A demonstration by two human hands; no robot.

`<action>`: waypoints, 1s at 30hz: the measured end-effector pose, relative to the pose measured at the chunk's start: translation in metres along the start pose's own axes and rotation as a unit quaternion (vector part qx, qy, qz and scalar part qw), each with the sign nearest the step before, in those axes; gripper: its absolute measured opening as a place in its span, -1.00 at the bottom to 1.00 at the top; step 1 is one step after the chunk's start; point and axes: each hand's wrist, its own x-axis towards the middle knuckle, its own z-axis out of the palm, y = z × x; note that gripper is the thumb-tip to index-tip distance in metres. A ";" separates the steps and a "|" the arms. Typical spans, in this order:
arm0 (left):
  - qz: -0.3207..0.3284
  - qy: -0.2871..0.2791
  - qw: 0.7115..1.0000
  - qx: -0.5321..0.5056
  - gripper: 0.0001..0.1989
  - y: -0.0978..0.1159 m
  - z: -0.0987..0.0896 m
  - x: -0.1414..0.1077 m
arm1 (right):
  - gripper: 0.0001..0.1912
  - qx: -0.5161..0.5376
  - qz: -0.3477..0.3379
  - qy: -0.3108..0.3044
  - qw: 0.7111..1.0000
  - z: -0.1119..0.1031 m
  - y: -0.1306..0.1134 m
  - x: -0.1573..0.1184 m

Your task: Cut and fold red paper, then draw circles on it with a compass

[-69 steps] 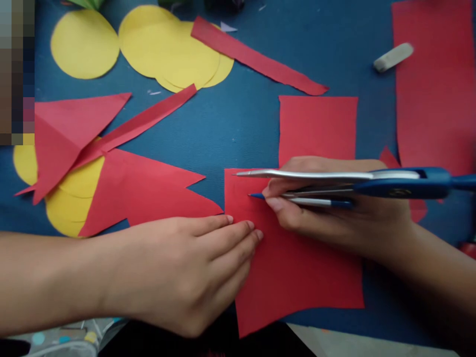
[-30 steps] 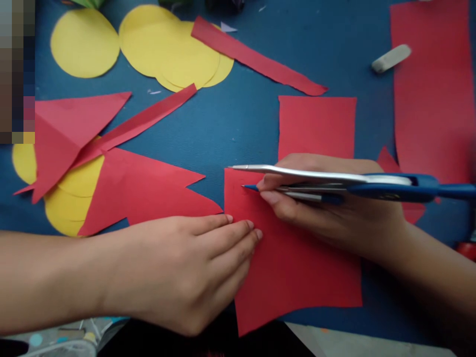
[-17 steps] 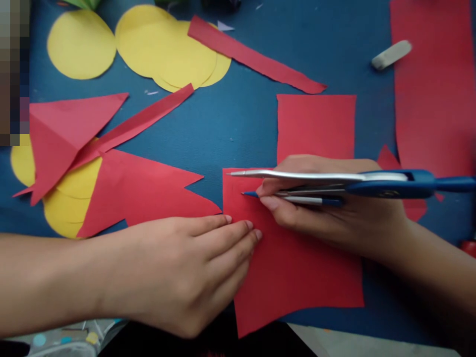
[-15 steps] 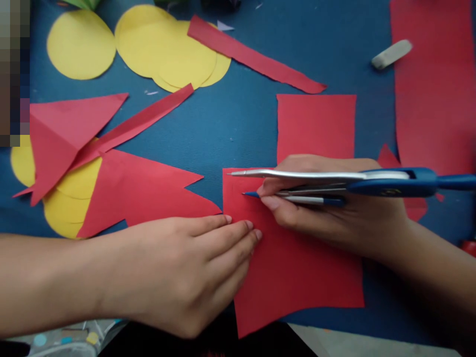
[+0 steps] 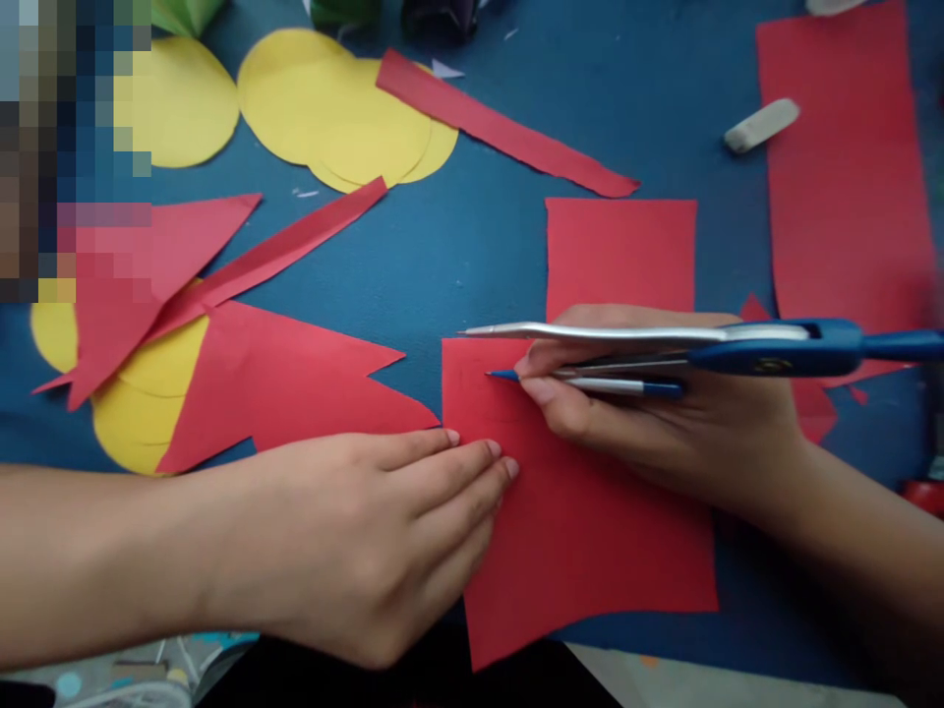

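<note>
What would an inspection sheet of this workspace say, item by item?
Surface: blue tabletop, strewn with paper.
Things in use: compass, its pencil tip over the red sheet; contact unclear.
Clutter: yellow discs, red scraps, eraser.
Grip: left hand has fingertips on the red sheet; right hand pinches the compass.
Cables: cannot tell; bottom left is blurred.
Surroundings: green object at top; dark cloth at bottom.
</note>
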 end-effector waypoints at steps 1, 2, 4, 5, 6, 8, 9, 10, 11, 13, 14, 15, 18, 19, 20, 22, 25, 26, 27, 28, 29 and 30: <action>-0.003 0.002 1.000 -0.001 -0.61 0.000 0.000 0.000 | -0.88 -0.004 0.002 0.000 1.000 0.000 0.000 0.000; -0.006 0.003 1.000 -0.001 -0.60 0.001 0.000 0.000 | -0.89 -0.010 0.005 0.001 1.000 0.000 -0.001 0.000; -0.009 0.005 1.000 0.001 -0.60 0.001 0.000 0.001 | -0.89 -0.020 0.007 0.004 1.000 -0.001 -0.002 0.001; -0.009 0.006 1.000 0.002 -0.60 0.001 0.001 0.001 | -0.89 -0.023 0.005 0.005 1.000 -0.001 -0.002 0.001; -0.007 0.008 1.000 0.003 -0.60 0.001 0.001 0.001 | -0.89 -0.027 0.001 0.006 1.000 -0.001 -0.002 0.001; -0.007 0.011 1.000 0.004 -0.60 0.001 0.001 0.001 | -0.91 -0.038 -0.003 -0.001 0.999 -0.002 -0.002 0.001; -0.008 0.012 1.000 0.004 -0.60 0.001 0.001 0.001 | -0.91 -0.044 -0.005 -0.010 0.999 -0.002 -0.002 0.001; -0.008 0.012 1.000 0.003 -0.60 0.001 0.001 0.001 | -0.90 -0.049 -0.007 -0.019 0.999 -0.003 -0.001 0.001; -0.009 0.013 1.000 0.002 -0.60 0.001 0.001 0.001 | -0.90 -0.051 -0.009 -0.028 0.998 -0.003 -0.001 0.000; -0.009 0.014 1.000 0.001 -0.61 0.001 0.001 0.000 | -0.88 -0.054 -0.013 -0.034 0.998 -0.003 0.000 0.000; -0.009 0.015 1.000 0.000 -0.61 0.001 0.001 0.000 | -0.89 -0.056 -0.012 -0.031 0.998 -0.003 0.000 0.000; -0.009 0.014 1.000 -0.001 -0.60 0.001 0.001 0.000 | -0.90 -0.061 -0.011 -0.028 0.998 -0.002 0.000 0.000; -0.010 0.006 1.000 -0.003 -0.60 0.001 0.001 0.000 | -0.93 -0.071 -0.020 -0.038 0.997 -0.003 -0.001 0.000; -0.010 0.004 1.000 -0.005 -0.60 0.001 0.001 0.001 | -0.94 -0.072 -0.022 -0.042 0.996 -0.003 -0.001 0.000; -0.011 0.003 1.000 -0.006 -0.60 0.001 0.001 0.001 | -0.94 -0.071 -0.022 -0.044 0.996 -0.003 -0.001 -0.001; -0.010 0.003 1.000 -0.009 -0.60 0.001 0.000 0.001 | -0.97 -0.073 -0.016 -0.039 0.996 -0.003 -0.001 -0.001; -0.007 0.001 1.000 -0.010 -0.59 0.001 0.001 0.001 | -0.99 -0.091 -0.014 -0.017 0.996 -0.002 -0.001 -0.003; -0.007 0.000 1.000 -0.008 -0.59 0.001 0.001 0.001 | -0.98 -0.094 -0.013 -0.009 0.995 -0.001 -0.001 -0.003; -0.008 -0.001 1.000 -0.007 -0.59 0.001 0.001 0.001 | -0.98 -0.093 -0.008 -0.004 0.996 -0.001 -0.001 -0.003; -0.008 -0.001 1.000 -0.005 -0.59 0.000 0.000 0.000 | -0.97 -0.087 -0.004 -0.002 0.996 0.000 -0.001 -0.003; -0.008 -0.002 1.000 -0.004 -0.59 0.000 0.000 0.000 | -0.96 -0.078 -0.001 -0.001 0.997 0.000 -0.001 -0.002; -0.008 -0.001 1.000 -0.002 -0.59 0.000 0.000 0.000 | -0.94 -0.070 0.002 0.001 0.998 0.000 -0.001 -0.002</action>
